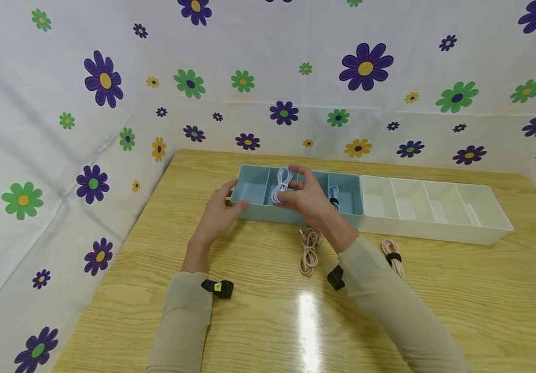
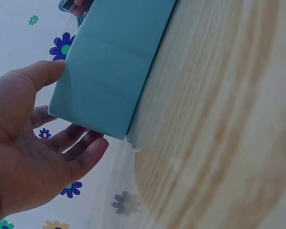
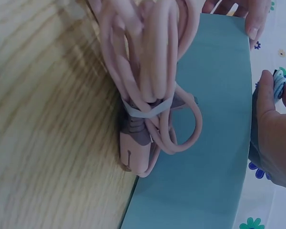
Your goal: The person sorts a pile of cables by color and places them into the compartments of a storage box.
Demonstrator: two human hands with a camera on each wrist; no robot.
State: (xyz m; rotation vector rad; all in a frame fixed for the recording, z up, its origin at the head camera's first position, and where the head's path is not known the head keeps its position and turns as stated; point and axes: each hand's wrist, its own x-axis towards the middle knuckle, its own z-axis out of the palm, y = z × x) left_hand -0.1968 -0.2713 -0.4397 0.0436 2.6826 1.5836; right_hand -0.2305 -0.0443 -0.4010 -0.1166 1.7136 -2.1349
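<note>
A coiled light-blue cable (image 1: 283, 184) is pinched between thumb and fingers of my right hand (image 1: 308, 198), over the second compartment from the left of a blue divided box (image 1: 272, 213). My left hand (image 1: 217, 212) holds that box's left end. In the left wrist view the left thumb (image 2: 48, 74) touches the box's top edge, while the other fingers curl around the end wall. Another blue cable (image 1: 334, 198) with a black tie lies in the rightmost blue compartment. The right hand partly hides the third compartment.
A cream divided box (image 1: 435, 226) stands against the blue box's right end. On the wooden table (image 1: 258, 321) in front lie a pink coiled cable (image 1: 309, 251) and another pink cable (image 1: 392, 257) with a black tie. A flowered cloth (image 1: 268, 62) hangs behind.
</note>
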